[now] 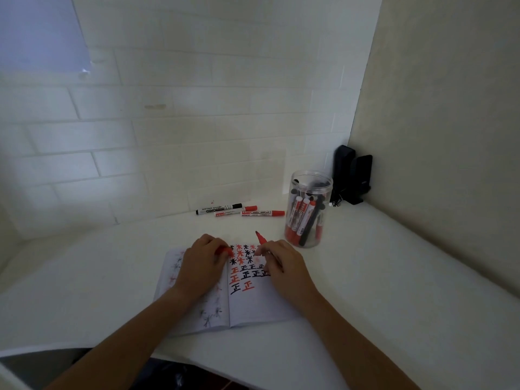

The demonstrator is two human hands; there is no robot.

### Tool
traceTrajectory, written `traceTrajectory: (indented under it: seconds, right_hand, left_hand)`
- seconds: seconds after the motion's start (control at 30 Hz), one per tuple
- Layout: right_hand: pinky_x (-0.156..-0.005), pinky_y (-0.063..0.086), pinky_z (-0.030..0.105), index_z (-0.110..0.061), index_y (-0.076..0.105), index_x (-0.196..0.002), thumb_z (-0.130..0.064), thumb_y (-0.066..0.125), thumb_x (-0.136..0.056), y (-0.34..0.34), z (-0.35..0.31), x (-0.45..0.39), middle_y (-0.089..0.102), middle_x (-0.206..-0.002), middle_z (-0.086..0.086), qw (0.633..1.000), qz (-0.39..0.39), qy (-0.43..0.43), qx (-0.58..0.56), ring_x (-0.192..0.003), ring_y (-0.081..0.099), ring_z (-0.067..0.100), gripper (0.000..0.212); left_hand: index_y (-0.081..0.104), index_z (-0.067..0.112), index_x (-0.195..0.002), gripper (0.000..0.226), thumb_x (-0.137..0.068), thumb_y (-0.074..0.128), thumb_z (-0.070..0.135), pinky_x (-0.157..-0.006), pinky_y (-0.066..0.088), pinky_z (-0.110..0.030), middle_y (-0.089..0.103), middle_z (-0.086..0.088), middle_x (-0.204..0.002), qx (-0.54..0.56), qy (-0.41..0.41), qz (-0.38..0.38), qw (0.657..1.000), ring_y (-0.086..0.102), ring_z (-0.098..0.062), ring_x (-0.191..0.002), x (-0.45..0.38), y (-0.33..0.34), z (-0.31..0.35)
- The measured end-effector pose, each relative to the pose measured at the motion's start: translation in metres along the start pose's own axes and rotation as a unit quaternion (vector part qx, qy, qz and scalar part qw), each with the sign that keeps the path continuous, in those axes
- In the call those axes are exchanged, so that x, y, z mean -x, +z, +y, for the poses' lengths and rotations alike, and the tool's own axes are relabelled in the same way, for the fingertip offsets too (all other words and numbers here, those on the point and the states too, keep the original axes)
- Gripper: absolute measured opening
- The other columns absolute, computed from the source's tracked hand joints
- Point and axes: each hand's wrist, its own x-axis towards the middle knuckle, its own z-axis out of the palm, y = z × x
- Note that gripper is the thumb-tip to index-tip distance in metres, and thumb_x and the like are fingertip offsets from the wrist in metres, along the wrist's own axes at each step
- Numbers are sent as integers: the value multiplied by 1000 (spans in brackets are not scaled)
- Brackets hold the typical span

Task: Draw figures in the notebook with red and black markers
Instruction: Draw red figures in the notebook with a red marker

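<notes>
Open white paper notebook lies flat near the front edge of the white desk, spine running front to back. Right page carries rows of red and black asterisk-like stars, then rows of the character 正 in red and black; the lowest row holds one black and one red. Lower part of that page is blank. Left page shows faint star figures.

Right hand rests over the right page's upper outer part, fingers curled round a red marker. Its uncapped tip points up and away toward the back wall, not at the paper; long axis runs roughly front to back, tilted left. Left hand rests on the left page by the spine, fingers pinching a small red cap, just left of the tip.

Judgement: cap and tip stand near but apart; whether capping or resuming to draw follows cannot be told. Drawing would require turning the tip down to the blank space beside the last red 正.

Three markers lie at the desk's back edge: one black-capped, labelled "WHITEBOARD", and two red-capped, labels illegible. Clear plastic jar of red and black markers stands right of the notebook. Black upright objects occupy the back right corner.
</notes>
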Motion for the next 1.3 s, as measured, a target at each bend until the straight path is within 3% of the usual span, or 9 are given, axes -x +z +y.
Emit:
traceTrajectory:
  seconds: [0.17, 0.33, 0.47, 0.63, 0.73, 0.93, 1.03, 1.2, 1.3]
  right_hand:
    - [-81, 60, 37, -28, 72, -109, -6, 54, -102, 2, 6, -1, 66, -102, -11, 998, 1, 47, -35, -82, 67, 8, 29]
    - [-82, 60, 38, -40, 68, -103, -7, 56, -101, 2, 5, -3, 65, -101, -12, 997, -14, 63, -42, -81, 67, 9, 35]
    - [-86, 59, 34, -29, 72, -106, -7, 55, -101, 2, 8, -5, 64, -102, -15, 996, -26, 73, -41, -87, 68, 10, 28]
    - [-80, 50, 19, -23, 74, -106, -5, 55, -101, 2, 7, -5, 61, -98, -20, 995, -39, 81, -39, -87, 65, 6, 27]
    - [-82, 56, 24, -26, 73, -108, -8, 56, -102, 0, 5, -3, 65, -102, -16, 994, -31, 91, -59, -88, 68, 9, 25]
    - [-98, 58, 34, -22, 72, -126, 5, 42, -100, -13, -11, -7, 75, -119, 2, 933, -13, 183, -310, -113, 71, 15, 48]
    - [-91, 60, 40, -16, 69, -129, 14, 39, -94, -22, -19, -7, 74, -118, 14, 873, -11, 201, -444, -111, 72, 29, 55]
    - [-71, 55, 31, -16, 66, -113, -14, 58, -104, -22, -25, -2, 73, -89, 13, 902, -26, 168, -396, -87, 72, 29, 12]
    - [-55, 43, 27, -15, 72, -96, -25, 53, -107, -15, -24, 0, 63, -72, 12, 913, -13, 189, -360, -66, 60, 22, 24]
  left_hand:
    - [70, 23, -105, 15, -97, 62, 33, -80, 43, -34, 54, 5, -96, -35, -23, -14, 999, 49, -14, -89, -18, 9, 1]
    - [72, 23, -105, 18, -96, 62, 35, -80, 42, -34, 53, 4, -95, -30, -65, -12, 997, 46, -14, -91, -37, 22, 3]
    - [73, 23, -109, 22, -97, 60, 36, -82, 44, -34, 61, -1, -103, -37, -74, -31, 996, 50, -17, -97, -45, 25, -1]
    - [61, 16, -133, 35, -102, 51, 29, -91, 44, -40, 60, -8, -120, -53, -44, -59, 996, 51, -25, -111, -38, 22, -3]
    - [48, 14, -146, 51, -101, 49, 37, -101, 42, -43, 56, -11, -135, -39, -35, -68, 996, 49, -28, -124, -30, 17, -1]
    - [13, 43, -158, 76, -90, 12, 77, -124, 1, -45, 10, 6, -168, -43, 4, -162, 986, -4, -13, -155, 10, -3, 11]
    - [10, 50, -156, 87, -79, -7, 87, -123, -8, -46, -3, 12, -167, -66, 17, -194, 979, -14, -10, -153, 26, -16, 13]
    - [5, 60, -151, 78, -79, -8, 88, -120, -17, -50, -13, 12, -165, -121, 27, -225, 967, -19, -17, -152, 39, -22, 11]
    - [7, 60, -151, 83, -76, -7, 91, -120, -17, -53, -14, 14, -165, -124, 28, -235, 964, -19, -17, -152, 36, -22, 11]
